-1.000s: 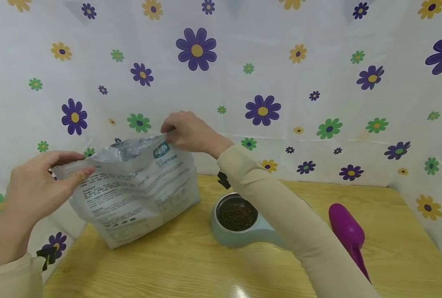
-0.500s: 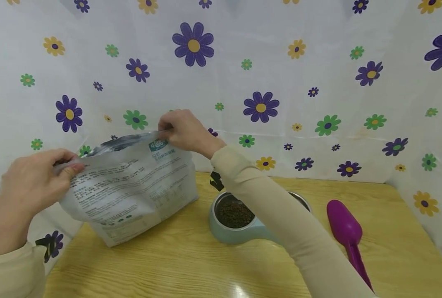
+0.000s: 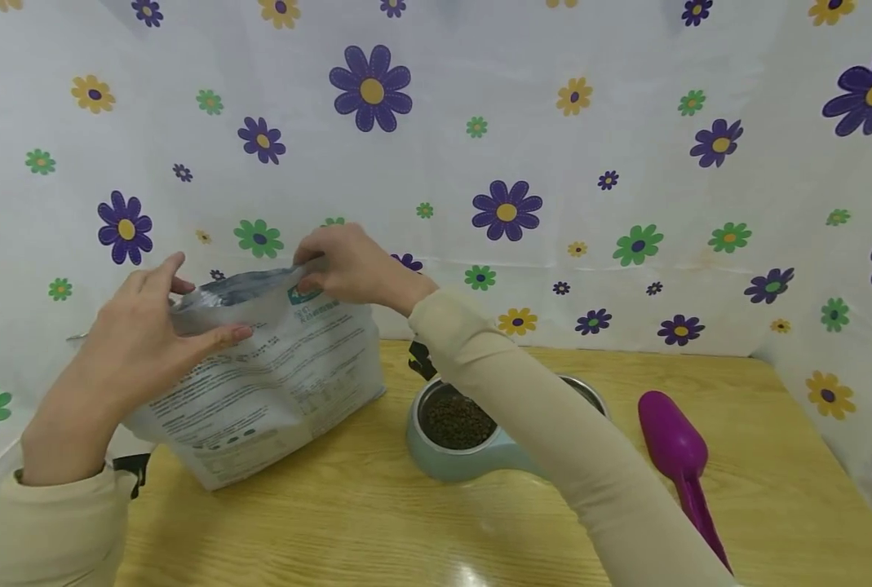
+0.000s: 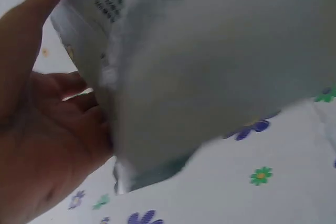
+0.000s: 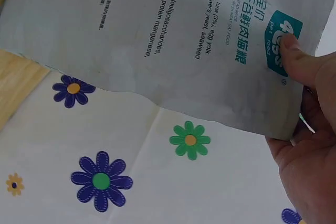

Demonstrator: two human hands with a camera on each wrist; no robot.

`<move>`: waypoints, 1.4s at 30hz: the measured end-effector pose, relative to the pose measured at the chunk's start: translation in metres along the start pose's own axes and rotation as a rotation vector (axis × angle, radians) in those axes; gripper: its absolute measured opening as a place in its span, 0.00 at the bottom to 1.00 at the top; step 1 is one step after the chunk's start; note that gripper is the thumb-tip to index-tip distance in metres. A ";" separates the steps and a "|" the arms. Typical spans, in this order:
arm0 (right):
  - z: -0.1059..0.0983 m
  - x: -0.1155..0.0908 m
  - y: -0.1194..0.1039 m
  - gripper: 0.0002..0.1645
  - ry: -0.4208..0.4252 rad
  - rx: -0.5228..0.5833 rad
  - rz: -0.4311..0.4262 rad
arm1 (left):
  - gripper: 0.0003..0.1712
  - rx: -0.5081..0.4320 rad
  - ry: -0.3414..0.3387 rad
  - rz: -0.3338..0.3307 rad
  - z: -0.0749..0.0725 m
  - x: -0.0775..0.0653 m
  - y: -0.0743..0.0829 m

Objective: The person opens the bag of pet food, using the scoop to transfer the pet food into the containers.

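A whitish cat food bag (image 3: 274, 391) stands at the table's left side, its silvery mouth (image 3: 241, 285) facing up. My right hand (image 3: 351, 265) pinches the top right corner, thumb on the teal logo (image 5: 278, 51) in the right wrist view. Around the bag's left edge is my left hand (image 3: 138, 342), thumb stretched over the printed front and index finger raised beside the mouth. In the left wrist view, the other fingers (image 4: 79, 93) reach behind the bag (image 4: 210, 66). The bag's contents are hidden.
A light blue double pet bowl (image 3: 453, 466) holds brown kibble (image 3: 456, 420) in its left steel cup; my right forearm partly covers the bowl. To its right lies a purple scoop (image 3: 674, 440). A flowered cloth (image 3: 436, 147) hangs behind the wooden table (image 3: 377, 530).
My left hand has released the bag's top left corner, moved right and spread its thumb over the front. The right hand keeps its pinch, shifted slightly left.
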State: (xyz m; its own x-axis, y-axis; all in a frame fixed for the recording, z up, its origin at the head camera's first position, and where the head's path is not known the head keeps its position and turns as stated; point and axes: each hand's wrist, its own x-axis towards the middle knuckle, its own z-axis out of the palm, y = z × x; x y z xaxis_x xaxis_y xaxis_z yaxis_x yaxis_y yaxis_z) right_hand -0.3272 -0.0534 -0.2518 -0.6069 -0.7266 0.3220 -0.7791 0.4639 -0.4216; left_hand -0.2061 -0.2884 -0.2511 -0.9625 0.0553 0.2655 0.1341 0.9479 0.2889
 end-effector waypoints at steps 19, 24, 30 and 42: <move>-0.005 -0.006 0.001 0.15 0.015 0.068 0.039 | 0.21 -0.017 0.129 0.055 0.001 -0.009 -0.025; -0.002 -0.006 -0.001 0.08 0.025 0.085 0.030 | 0.21 -0.018 0.057 -0.006 -0.002 -0.013 -0.027; 0.005 -0.005 0.002 0.07 0.031 0.044 -0.033 | 0.11 -0.053 0.171 0.034 0.004 -0.017 -0.027; 0.002 0.000 -0.007 0.10 -0.026 -0.047 -0.058 | 0.22 -0.038 0.179 0.060 0.006 -0.013 -0.022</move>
State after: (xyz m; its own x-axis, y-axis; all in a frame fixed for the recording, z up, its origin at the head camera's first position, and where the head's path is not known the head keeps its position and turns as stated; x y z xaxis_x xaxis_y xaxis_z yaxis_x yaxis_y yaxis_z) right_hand -0.3214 -0.0581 -0.2505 -0.5565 -0.7658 0.3222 -0.8199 0.4436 -0.3619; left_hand -0.1980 -0.3082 -0.2665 -0.8955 0.0518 0.4421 0.2025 0.9319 0.3011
